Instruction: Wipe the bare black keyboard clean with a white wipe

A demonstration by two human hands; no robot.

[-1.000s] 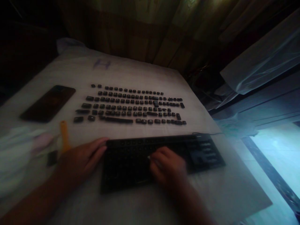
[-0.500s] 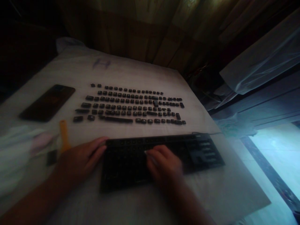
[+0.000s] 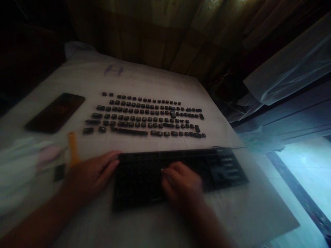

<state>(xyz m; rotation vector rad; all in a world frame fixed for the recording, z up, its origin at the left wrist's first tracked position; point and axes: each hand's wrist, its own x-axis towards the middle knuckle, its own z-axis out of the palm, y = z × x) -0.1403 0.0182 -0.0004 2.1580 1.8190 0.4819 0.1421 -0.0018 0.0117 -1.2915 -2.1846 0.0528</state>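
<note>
A black keyboard (image 3: 139, 186) with its keycaps off lies slightly slanted across the near part of the table. At its upper left corner, my left hand (image 3: 90, 172) grips the edge between thumb and fingers. My right hand (image 3: 182, 181) rests over the middle of the keyboard, fingers pinched together around a slim thing with a small pale tip; its kind is hidden by the fingers and the dim light. Beyond the keyboard, the loose black keycaps (image 3: 138, 119) lie in several rows, with a long space bar (image 3: 129, 131) in the nearest row.
A dark phone (image 3: 55, 113) lies at the left. Beside my left hand are a yellow-orange handle (image 3: 72, 146), a small dark square (image 3: 59, 172) and a whitish cloth or bag (image 3: 15, 175). A thin cable (image 3: 239, 147) runs off the keyboard's far right. The white-covered table (image 3: 152, 77) ends at the right.
The whole view has shifted very slightly. Both hands keep nearly the same places on the keyboard, and the rows of keycaps look unchanged.
</note>
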